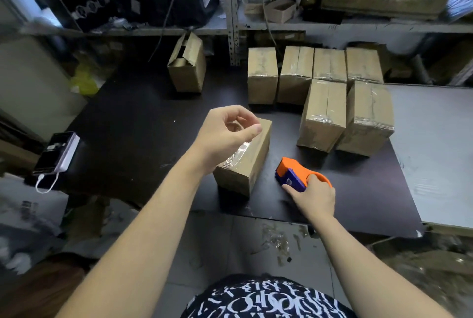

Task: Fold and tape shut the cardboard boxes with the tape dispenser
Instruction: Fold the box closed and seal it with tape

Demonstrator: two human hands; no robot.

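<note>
A small cardboard box [252, 161] lies on the black table [143, 123] in front of me, with shiny clear tape along its top. My left hand [227, 133] hovers just above the box's far end with loosely curled fingers that hold nothing. To the right of the box, an orange and blue tape dispenser [294, 174] rests on the table. My right hand [313, 197] grips the dispenser from its near side, fingers through its orange loop.
Several taped boxes [322, 92] stand in two rows at the back right. An open box [188, 67] stands at the back centre. A phone on a power bank [57, 152] lies at the table's left edge. Cluttered shelves rise behind. Tape scraps litter the floor.
</note>
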